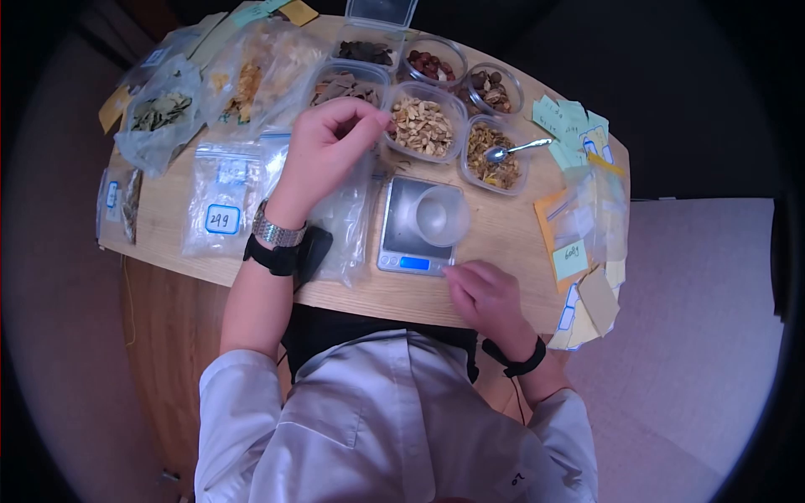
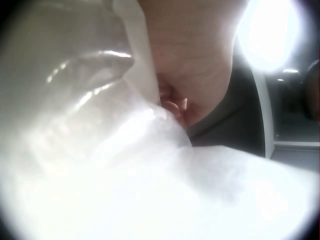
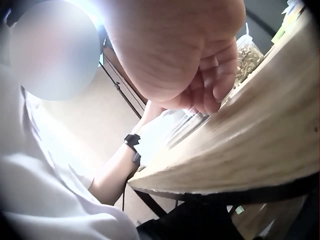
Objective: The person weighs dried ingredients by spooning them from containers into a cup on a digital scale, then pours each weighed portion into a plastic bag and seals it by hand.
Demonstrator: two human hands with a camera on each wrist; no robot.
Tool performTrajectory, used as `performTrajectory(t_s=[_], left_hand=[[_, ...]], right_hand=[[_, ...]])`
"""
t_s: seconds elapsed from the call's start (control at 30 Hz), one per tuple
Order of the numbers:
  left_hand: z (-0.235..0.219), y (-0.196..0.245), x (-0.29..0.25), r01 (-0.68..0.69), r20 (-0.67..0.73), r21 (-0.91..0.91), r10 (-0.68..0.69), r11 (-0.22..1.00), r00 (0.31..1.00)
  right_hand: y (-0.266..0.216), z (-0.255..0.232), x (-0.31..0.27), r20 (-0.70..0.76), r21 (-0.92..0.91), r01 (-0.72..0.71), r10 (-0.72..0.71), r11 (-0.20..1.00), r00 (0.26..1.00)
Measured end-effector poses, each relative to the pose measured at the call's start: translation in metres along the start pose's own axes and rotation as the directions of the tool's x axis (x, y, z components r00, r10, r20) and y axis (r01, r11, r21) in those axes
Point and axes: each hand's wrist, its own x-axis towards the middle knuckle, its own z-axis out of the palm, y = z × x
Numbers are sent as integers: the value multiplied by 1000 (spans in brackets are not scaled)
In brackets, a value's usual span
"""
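Observation:
My left hand [image 1: 331,155] is raised over the near edge of a tub of pale dried slices [image 1: 423,127], thumb and forefinger brought together. I cannot tell whether a small piece is between them. Beside the tub's near side lies a digital scale [image 1: 397,220] with a lit blue display, and a see-through round cup [image 1: 439,216] stands on it. My right hand [image 1: 486,300] is low at the scale's front right corner, fingers loosely bent, fingertips right by the buttons. In the right wrist view the right hand's fingers [image 3: 225,75] hang over the table.
Tubs of brown strips [image 1: 348,88], dark pieces [image 1: 366,53], red fruits [image 1: 431,64] and dried bits with a spoon [image 1: 496,155] stand behind. Clear bags [image 1: 222,201] lie at left, one labelled 29g. Envelopes and notes [image 1: 573,256] line the right edge.

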Motion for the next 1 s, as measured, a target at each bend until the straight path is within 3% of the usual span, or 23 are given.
performTrajectory(t_s=[0.1,0.2,0.3,0.37,0.4,0.47,0.5,0.6,0.67,0.77,0.93,1.0], left_hand=[[5,-4,2,-86,-52,-72,83,994,995],[7,-7,3,-189,-63,18,190,982,980],[2,7,-1,-165,-71,88,172,982,983],[2,5,-1,-179,27,102,177,979,984],[1,5,-1,-184,20,102,183,978,983],[3,4,-1,-181,28,115,179,977,983],[3,4,-1,-189,28,109,187,976,982],[4,6,0,-208,24,118,206,971,978],[2,9,-1,-145,39,125,141,982,989],[3,9,0,-118,43,107,114,987,993],[4,12,-1,-72,39,111,68,991,997],[4,9,0,-66,46,125,60,990,997]], right_hand=[[0,-2,-2,15,72,-47,46,996,999],[5,-9,1,-115,51,-112,118,992,986],[27,-22,8,-247,121,-196,221,973,943],[45,-30,14,-283,508,-333,519,795,807],[50,-35,23,-284,505,-326,511,799,811],[54,-51,59,-413,470,-348,550,812,726],[64,-52,67,-419,463,-345,544,817,726],[95,-58,83,-359,482,-442,631,756,687],[101,-61,93,-179,551,-522,703,651,688],[113,-57,101,-167,538,-535,704,652,690],[109,-48,111,-272,538,-485,687,689,674],[108,-47,115,-356,423,-520,664,742,657]])
